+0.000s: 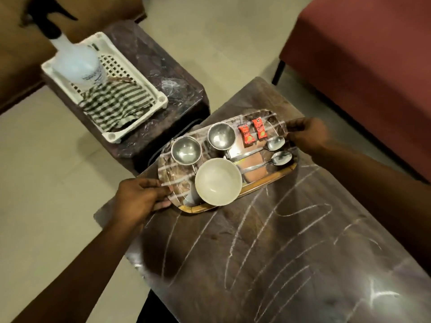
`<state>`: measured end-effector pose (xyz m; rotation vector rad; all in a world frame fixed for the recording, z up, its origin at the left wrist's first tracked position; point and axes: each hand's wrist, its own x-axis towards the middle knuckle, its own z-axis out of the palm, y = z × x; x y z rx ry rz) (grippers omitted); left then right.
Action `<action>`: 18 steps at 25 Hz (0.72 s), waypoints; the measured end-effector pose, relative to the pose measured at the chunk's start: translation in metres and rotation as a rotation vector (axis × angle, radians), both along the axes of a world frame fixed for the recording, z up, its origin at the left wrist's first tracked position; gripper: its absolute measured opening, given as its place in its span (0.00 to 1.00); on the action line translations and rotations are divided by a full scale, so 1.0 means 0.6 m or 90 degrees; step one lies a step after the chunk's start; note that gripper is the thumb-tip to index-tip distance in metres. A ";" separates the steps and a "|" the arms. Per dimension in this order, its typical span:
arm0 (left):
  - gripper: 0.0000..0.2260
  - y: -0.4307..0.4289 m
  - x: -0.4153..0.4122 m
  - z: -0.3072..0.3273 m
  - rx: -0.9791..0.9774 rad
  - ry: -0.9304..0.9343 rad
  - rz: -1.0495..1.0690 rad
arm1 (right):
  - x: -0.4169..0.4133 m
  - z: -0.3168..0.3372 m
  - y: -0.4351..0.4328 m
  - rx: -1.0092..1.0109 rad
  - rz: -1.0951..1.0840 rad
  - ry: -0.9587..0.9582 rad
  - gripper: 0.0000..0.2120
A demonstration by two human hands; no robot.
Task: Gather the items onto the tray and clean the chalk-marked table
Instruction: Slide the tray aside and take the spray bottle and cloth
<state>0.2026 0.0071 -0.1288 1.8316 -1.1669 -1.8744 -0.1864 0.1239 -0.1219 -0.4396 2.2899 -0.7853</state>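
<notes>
An oval tray (277, 177) sits at the far left end of the dark table (291, 252), which carries white chalk scribbles. On the tray are a white bowl (218, 181), two steel cups (186, 150) (221, 136), two spoons (276, 143) (281, 158) and two red sachets (245, 134) (260, 128). My left hand (140, 197) grips the tray's near left end. My right hand (307, 134) grips its far right end.
A low marble side table (163, 66) stands to the left. It holds a white plastic basket (140, 73) with a clear spray bottle (77, 64) and a striped cloth (114, 103). A red sofa (373, 54) is at the right, pale floor between.
</notes>
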 end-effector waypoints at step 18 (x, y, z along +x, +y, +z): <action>0.08 0.067 0.062 -0.052 0.072 -0.035 0.069 | 0.025 -0.042 -0.120 0.085 0.110 0.093 0.18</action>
